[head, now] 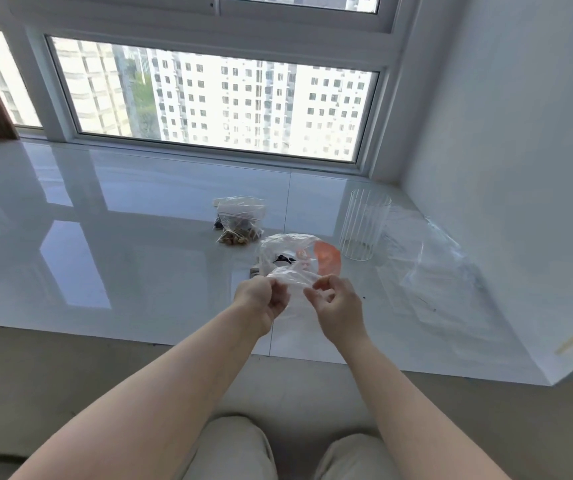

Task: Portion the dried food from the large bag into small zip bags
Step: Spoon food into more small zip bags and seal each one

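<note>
A crumpled clear plastic bag (292, 261) with an orange patch and a dark mark on it sits just above the white sill. My left hand (262, 297) pinches its near edge on the left, and my right hand (335, 304) pinches it on the right; the film stretches between them. Farther back lie small zip bags (240, 220) holding brown and dark dried food, stacked on one another. What the held bag contains is hard to make out.
A clear ribbed glass cup (364, 225) stands to the right of the held bag. Flat clear plastic bags (423, 258) lie by the right wall. The glossy white sill (122, 244) extends left; the window sits behind it. My knees show below.
</note>
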